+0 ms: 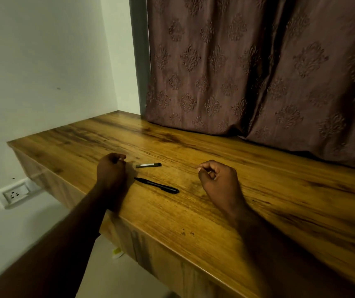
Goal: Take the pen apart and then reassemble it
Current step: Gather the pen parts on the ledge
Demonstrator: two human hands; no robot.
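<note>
Wood, glossy and honey-brown with dark streaks, lies under both sets of curled fingers. The left hand [111,171] is drawn into a loose fist, its fingers [118,157] folded under toward the palm, with nothing visible in its hold; a pale glint at one fingertip is too small to identify. The right hand [219,181] is also closed, its fingers [212,168] bent in and the thumb meeting the forefinger, and no object shows between them. Both wrists rest on the desk [279,201]. Just beside the left fingertips, on the side toward the right hand, lies a short grey pen piece [148,165] with a black end, flat on the wood. Slightly nearer the person, between the two hands, lies the longer black pen body [156,185], slanted, its thin end pointing at the left hand and its thicker end toward the right. The two parts lie near each other without touching, and neither hand touches them. Beyond the fingers a brown patterned curtain [258,72] hangs down onto the desk's far edge. Out past the left hand stands a pale wall [43,61] with a white socket [14,195] below desk level.
</note>
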